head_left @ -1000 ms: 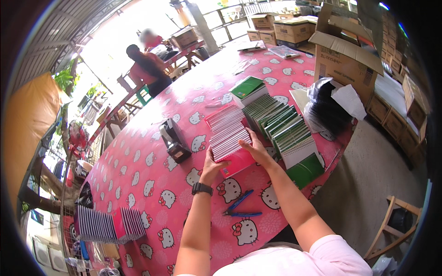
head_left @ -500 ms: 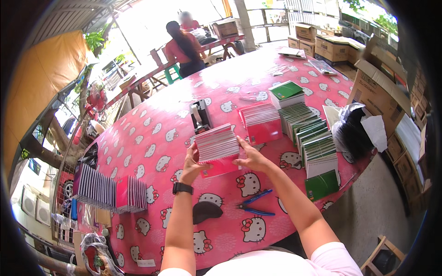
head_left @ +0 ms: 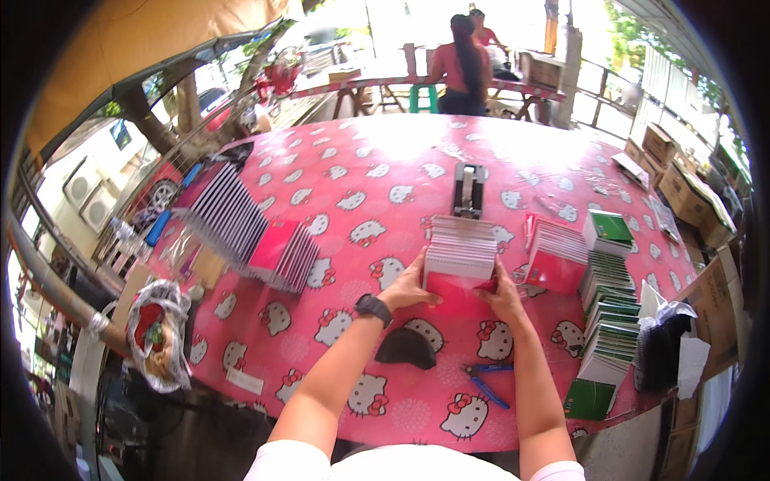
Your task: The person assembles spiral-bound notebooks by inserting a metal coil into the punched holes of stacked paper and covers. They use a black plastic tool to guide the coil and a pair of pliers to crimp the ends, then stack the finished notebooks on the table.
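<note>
A row of spiral-bound notebooks (head_left: 461, 250) with a pink cover facing me is gripped between my two hands. My left hand (head_left: 409, 287) presses its left side, thumb across the front cover. My right hand (head_left: 503, 295) closes on the right side the same way. Just beyond the notebooks stands a black tape dispenser (head_left: 468, 192). To their right lies another pink-covered notebook stack (head_left: 557, 255). Nearer me, a dark curved object (head_left: 406, 348) and blue-handled nippers (head_left: 488, 385) lie on the patterned pink tablecloth (head_left: 345, 264).
Green-covered notebooks (head_left: 609, 301) run down the right side, beside a black-and-white bundle (head_left: 666, 337). At left is a long notebook row (head_left: 228, 212) with a pink section (head_left: 285, 255). Cardboard boxes (head_left: 696, 200) sit at far right. Two people (head_left: 461, 68) are at a farther table.
My view has turned, so the table's contents appear rotated and farther right. Both hands keep their hold on the notebooks, which stay close to the tape dispenser.
</note>
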`<state>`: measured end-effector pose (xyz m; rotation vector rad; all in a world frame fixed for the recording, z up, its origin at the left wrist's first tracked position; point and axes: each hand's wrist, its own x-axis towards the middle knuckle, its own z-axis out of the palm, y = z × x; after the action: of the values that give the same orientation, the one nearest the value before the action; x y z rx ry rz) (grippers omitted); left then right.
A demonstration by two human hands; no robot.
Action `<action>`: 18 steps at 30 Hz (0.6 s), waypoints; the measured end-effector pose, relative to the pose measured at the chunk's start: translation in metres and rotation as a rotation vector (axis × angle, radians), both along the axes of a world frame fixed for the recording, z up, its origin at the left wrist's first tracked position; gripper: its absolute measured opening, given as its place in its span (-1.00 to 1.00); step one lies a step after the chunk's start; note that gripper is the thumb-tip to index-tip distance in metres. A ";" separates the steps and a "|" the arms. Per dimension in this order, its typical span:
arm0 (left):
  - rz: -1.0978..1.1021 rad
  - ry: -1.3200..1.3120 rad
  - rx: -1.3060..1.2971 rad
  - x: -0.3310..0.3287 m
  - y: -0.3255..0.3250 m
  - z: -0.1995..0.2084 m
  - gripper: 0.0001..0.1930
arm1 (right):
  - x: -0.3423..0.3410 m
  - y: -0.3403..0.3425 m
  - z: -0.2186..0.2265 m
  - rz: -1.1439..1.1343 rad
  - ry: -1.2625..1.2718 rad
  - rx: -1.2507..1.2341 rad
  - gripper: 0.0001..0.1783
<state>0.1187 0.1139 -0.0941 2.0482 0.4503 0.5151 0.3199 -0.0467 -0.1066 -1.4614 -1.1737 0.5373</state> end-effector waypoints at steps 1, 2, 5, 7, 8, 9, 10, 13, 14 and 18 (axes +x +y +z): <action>0.011 -0.022 0.085 -0.006 -0.002 -0.005 0.18 | -0.003 0.004 -0.002 -0.045 -0.128 -0.020 -0.06; 0.074 -0.057 0.139 -0.007 -0.008 -0.017 0.11 | -0.006 0.004 -0.004 -0.087 -0.256 -0.034 -0.10; 0.361 -0.131 0.390 0.000 0.006 -0.043 -0.03 | -0.004 0.009 -0.008 -0.216 -0.338 -0.042 -0.15; 0.288 -0.137 0.128 0.017 -0.002 -0.030 -0.04 | 0.009 -0.002 -0.004 -0.075 -0.047 0.026 0.12; 0.301 -0.155 0.136 0.015 -0.007 -0.029 -0.02 | -0.002 0.002 -0.003 -0.078 -0.149 -0.010 0.15; 0.309 -0.167 0.138 0.007 -0.013 -0.030 0.00 | -0.014 -0.003 0.006 -0.086 -0.247 -0.051 0.18; 0.287 -0.115 0.150 0.002 -0.022 -0.021 0.02 | -0.017 -0.011 0.015 -0.129 -0.352 -0.095 0.21; 0.284 0.008 0.198 -0.013 -0.038 -0.003 0.01 | -0.011 -0.007 0.010 -0.139 -0.279 -0.088 0.19; 0.300 -0.028 0.211 -0.012 -0.037 -0.007 -0.02 | -0.006 -0.004 0.004 -0.154 -0.257 -0.071 0.18; 0.305 -0.098 0.197 -0.010 -0.029 -0.016 -0.23 | -0.008 -0.006 0.005 -0.192 -0.386 -0.123 0.10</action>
<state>0.1092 0.0848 -0.1101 2.1408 0.6808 0.8696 0.3116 -0.0524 -0.1020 -1.8166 -1.2941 0.2005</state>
